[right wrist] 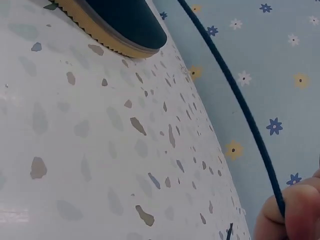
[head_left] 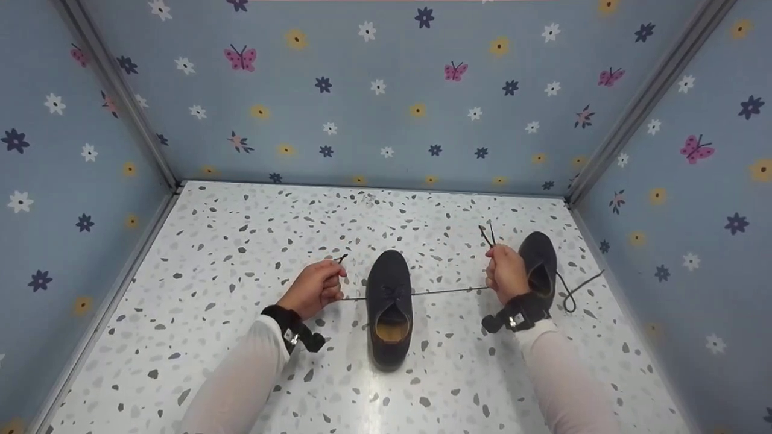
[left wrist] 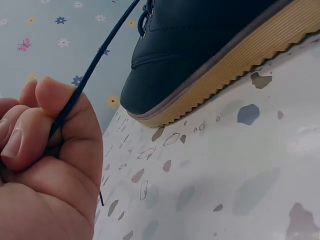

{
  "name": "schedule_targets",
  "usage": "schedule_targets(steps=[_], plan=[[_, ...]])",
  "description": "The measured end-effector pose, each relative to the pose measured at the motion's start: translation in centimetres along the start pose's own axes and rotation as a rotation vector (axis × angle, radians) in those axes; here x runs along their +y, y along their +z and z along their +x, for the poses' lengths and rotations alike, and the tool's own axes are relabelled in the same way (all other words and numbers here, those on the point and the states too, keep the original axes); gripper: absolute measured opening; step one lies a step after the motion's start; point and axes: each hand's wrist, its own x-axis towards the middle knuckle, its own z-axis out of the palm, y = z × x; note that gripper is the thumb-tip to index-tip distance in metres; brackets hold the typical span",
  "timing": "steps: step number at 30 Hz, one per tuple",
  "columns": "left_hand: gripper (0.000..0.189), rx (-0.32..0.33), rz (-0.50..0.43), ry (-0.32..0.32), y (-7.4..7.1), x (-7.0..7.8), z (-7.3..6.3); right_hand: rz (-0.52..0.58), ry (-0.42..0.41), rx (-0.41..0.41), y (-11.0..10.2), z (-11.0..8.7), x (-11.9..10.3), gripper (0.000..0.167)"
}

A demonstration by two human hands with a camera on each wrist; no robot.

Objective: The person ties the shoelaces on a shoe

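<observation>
Shoelace (head_left: 449, 291) spans terrazzo (head_left: 338, 211) by floral walls (head_left: 374, 60), left grip (head_left: 312, 289) and right grip (head_left: 508, 273) pinching it.

Central shoe (head_left: 392, 301), taken as landmark, rests on the floor (head_left: 338, 386) with its toe directed at the rear panel (head_left: 386, 132), which lies beyond it. A lace (head_left: 449, 292) extends from both its sides: the left length reaches the left hand (head_left: 313, 289), near the shoe; the right length reaches the right hand (head_left: 508, 274), farther out. Lace ends project above both hands. Right of the central shoe, past the right hand, lies the second shoe (head_left: 538, 256), toe likewise forward; outermost on that side is its loose lace (head_left: 585, 283). Left panel (head_left: 60, 193) and right panel (head_left: 693, 217) flank the central shoe, well apart from it.
</observation>
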Motion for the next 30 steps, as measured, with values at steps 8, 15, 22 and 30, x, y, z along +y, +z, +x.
schedule_targets(steps=[8, 15, 22, 30], plan=[[0.023, 0.024, -0.012, -0.022, -0.1, -0.3, 0.1, -0.087, 0.019, -0.017, -0.2, 0.1, 0.6, 0.027], [0.023, 0.085, 0.027, -0.021, 0.2, 0.1, 0.3, -0.138, 0.038, -0.038, 0.1, -0.1, 0.6, 0.024], [0.022, 0.122, 0.089, -0.010, 0.6, 0.5, 0.5, -0.189, 0.086, -0.050, 0.2, 0.1, 0.2, 0.025], [0.020, 0.154, 0.146, 0.008, 0.8, 0.6, 0.7, -0.214, 0.173, -0.098, 0.5, 0.5, -0.6, 0.033]])
